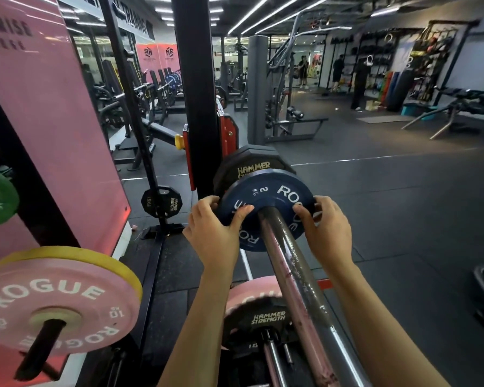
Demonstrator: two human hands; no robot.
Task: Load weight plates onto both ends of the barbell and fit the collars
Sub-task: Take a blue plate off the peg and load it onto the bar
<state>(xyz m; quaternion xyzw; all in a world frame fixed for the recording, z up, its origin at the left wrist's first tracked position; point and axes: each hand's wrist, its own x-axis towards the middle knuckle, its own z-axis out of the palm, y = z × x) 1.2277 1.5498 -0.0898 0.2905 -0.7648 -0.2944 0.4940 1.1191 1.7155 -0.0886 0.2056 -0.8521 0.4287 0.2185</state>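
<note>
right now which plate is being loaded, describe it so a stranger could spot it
Find the barbell sleeve running up the middle from the bottom edge. On it is the small blue plate, gripped by the left hand and right hand. Unlike the black Hammer Strength plate behind it, it is blue and reads ROGUE, 2 KG.

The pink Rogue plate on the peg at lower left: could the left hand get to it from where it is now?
Probably yes, but not at once: the left hand grips the blue plate on the barbell sleeve. Nothing visibly blocks the way to the pink plate.

Blue plate: ROGUE, 2 KG (black plate: HAMMER).
</note>
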